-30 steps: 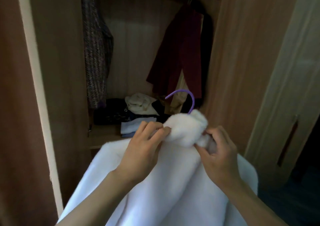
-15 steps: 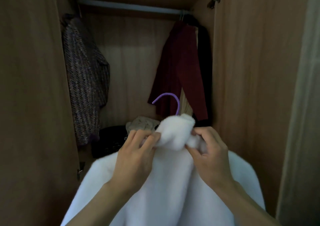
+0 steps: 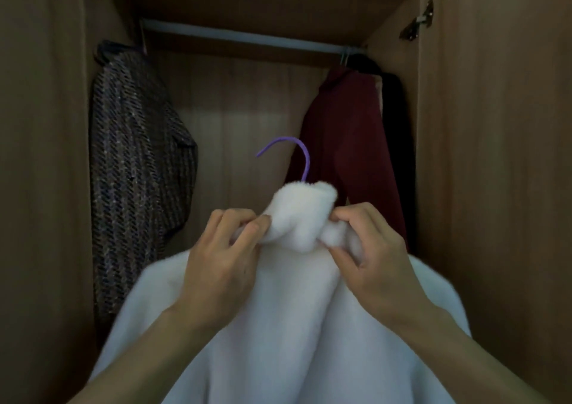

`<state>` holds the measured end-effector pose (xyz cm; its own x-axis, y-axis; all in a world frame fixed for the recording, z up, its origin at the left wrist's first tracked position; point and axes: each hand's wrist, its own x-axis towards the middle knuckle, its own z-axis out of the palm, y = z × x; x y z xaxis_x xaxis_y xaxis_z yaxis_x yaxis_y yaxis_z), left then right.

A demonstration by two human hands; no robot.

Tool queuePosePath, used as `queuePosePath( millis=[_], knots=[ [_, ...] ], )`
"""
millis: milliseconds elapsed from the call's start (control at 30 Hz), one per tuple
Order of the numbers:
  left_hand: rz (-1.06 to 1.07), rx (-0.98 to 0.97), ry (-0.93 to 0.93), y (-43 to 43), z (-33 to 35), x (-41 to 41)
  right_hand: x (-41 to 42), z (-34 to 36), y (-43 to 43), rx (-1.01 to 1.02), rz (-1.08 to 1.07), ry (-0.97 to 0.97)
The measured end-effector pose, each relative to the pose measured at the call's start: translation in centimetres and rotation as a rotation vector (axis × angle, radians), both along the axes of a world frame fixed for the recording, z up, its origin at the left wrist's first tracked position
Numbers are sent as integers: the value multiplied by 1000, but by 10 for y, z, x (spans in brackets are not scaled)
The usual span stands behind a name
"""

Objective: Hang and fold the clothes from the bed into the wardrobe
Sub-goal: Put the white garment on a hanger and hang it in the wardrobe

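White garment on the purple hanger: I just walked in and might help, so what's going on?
At the open wardrobe, a person's left hand and right hand pinch the collar of a white garment on a purple hanger. The hanger is not yet on the rail, where a patterned jacket and a dark red garment hang.

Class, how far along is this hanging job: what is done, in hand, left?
Done: a dark woven patterned jacket and a dark red garment hang on the silver wardrobe rail. In hand: the left hand and right hand pinch the collar of a fluffy white garment on a purple wire hanger. Left: its hook is not yet on the rail.
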<state>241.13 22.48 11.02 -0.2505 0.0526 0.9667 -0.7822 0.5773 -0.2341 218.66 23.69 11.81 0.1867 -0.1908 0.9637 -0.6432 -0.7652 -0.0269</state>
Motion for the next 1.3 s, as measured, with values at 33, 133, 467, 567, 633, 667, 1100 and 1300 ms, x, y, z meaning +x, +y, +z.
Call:
queuePosePath(
  millis=[33, 133, 467, 567, 633, 667, 1100, 1300],
  knots=[
    [-3, -26, 5, -12, 5, 4, 4, 5, -10, -15, -15, 1],
    [-12, -93, 16, -49, 24, 17, 20, 25, -40, -79, -50, -25],
    [-3, -265, 4, -168, 114, 52, 59, 111, -151, -261, -163, -43],
    [17, -275, 10, -198, 134, 51, 60, 130, -183, -291, -187, -35],
    [43, -286, 10, -221, 145, 49, 59, 142, -207, -312, -184, -42],
    [57, -288, 11, -231, 152, 46, 58, 147, -219, -326, -176, -50],
    [260, -446, 14, -348, 251, 29, 53, 237, -360, -542, -168, -152],
    [205, -538, 29, -401, 287, 17, 44, 270, -406, -644, -265, -150]
  ],
)
